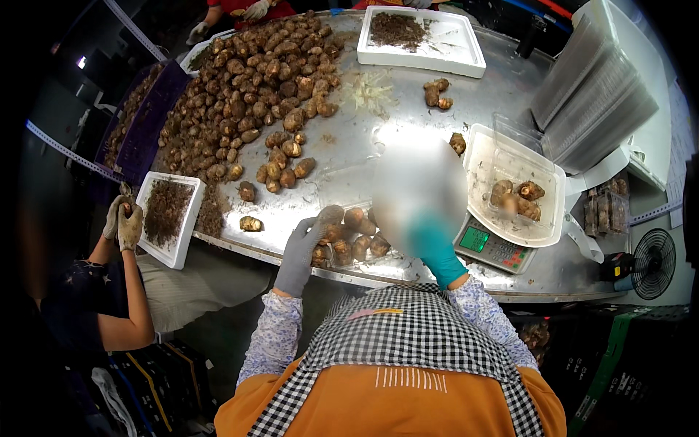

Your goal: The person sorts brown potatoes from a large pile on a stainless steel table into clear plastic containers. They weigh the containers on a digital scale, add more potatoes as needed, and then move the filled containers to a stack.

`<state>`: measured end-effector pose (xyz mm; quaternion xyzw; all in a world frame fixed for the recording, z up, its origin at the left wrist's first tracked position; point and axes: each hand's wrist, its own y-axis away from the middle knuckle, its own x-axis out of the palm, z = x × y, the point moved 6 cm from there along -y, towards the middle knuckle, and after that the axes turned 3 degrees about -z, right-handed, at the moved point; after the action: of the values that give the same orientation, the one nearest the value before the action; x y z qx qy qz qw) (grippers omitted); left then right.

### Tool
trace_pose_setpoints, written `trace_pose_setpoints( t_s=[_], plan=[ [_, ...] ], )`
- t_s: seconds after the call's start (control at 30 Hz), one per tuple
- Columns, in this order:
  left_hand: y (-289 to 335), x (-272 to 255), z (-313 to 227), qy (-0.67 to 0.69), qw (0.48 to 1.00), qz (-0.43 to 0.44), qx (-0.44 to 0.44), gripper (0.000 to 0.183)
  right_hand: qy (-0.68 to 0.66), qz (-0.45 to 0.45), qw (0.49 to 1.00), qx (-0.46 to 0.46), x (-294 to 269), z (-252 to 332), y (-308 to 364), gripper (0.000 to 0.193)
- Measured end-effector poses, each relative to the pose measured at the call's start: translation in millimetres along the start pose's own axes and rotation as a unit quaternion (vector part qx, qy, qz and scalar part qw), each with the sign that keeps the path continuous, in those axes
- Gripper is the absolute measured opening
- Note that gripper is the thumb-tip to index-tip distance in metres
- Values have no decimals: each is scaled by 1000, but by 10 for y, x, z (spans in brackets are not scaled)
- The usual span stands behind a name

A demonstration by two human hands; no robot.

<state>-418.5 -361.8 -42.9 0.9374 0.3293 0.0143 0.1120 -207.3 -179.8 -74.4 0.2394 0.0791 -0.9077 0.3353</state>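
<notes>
My left hand, in a grey glove, is closed at the left end of a clear plastic tray, its fingertips against a brown taro corm. Several more taros lie in that tray, at the table's near edge. At the tray's right side is my right hand, in a teal glove. A pale blurred patch covers its fingers, so their grip and anything in them are hidden. Right of it, a white basin on a digital scale holds a clear tray with several taros.
A big taro heap covers the table's far left. White foam trays with dirt stand at the back and left. Stacked clear trays and a black fan are at right. A gloved co-worker's hands are at left.
</notes>
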Motion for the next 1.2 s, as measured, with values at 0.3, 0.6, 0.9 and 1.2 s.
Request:
trace_pose_setpoints(
  t_s=[0.3,0.6,0.9,1.2],
  plan=[
    [79,-177,149,162,981,-60,-93,34,239,61,928,-278,326,268,3,13],
    [52,-94,428,343,922,-43,-176,36,150,129,954,-226,690,87,-154,16],
    [-48,127,489,342,916,-17,-210,40,296,158,914,-228,650,292,-140,35],
    [-10,296,312,348,907,-1,-236,42,187,66,952,-233,457,301,-46,39]
  ],
)
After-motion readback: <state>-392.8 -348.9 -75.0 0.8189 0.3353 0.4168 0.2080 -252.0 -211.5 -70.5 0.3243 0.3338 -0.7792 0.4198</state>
